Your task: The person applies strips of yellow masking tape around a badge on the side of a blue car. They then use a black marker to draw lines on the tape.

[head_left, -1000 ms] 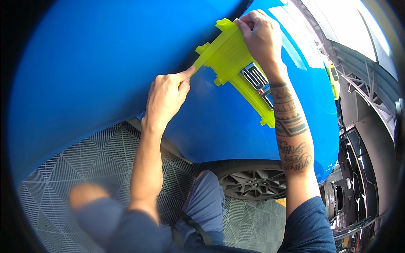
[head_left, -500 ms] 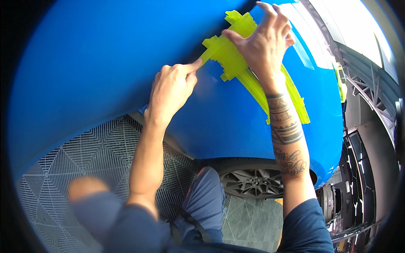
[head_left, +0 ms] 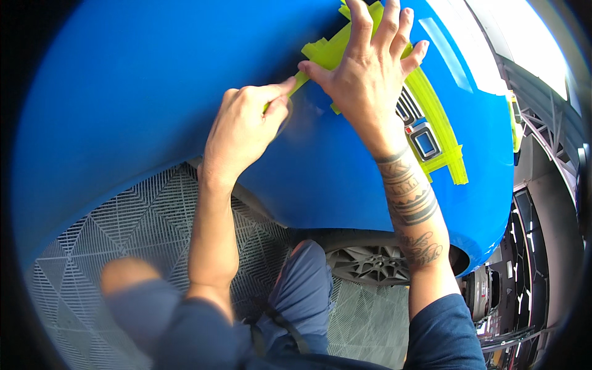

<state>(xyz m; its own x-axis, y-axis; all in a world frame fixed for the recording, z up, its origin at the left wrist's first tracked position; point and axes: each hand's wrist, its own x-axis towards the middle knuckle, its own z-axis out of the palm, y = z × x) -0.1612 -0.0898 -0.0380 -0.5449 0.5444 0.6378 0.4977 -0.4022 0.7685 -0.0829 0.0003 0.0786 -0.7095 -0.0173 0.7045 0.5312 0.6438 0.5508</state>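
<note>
My left hand is closed in a pinch on the end of a yellow-green strip of masking tape. That strip runs up to a broad patch of the same tape stuck on a blue car's side panel. Over this patch lies my right hand, fingers spread and thumb stretched towards the strip; part of the patch is hidden beneath it. Beside my right wrist, a silver badge on the panel is bordered by more tape. The wrist covers some of the badge.
Below the panel are a dark tyre and spoked wheel. Grey slatted floor tiles lie below the car, with my legs over them. Another blue body panel fills the upper left. Dark racks stand at right.
My right hand has moved left and flattened, its fingers spreading over the tape. The silver badge, hidden before, now shows beside my right wrist. My left hand has shifted slightly up and left, still pinching the tape.
</note>
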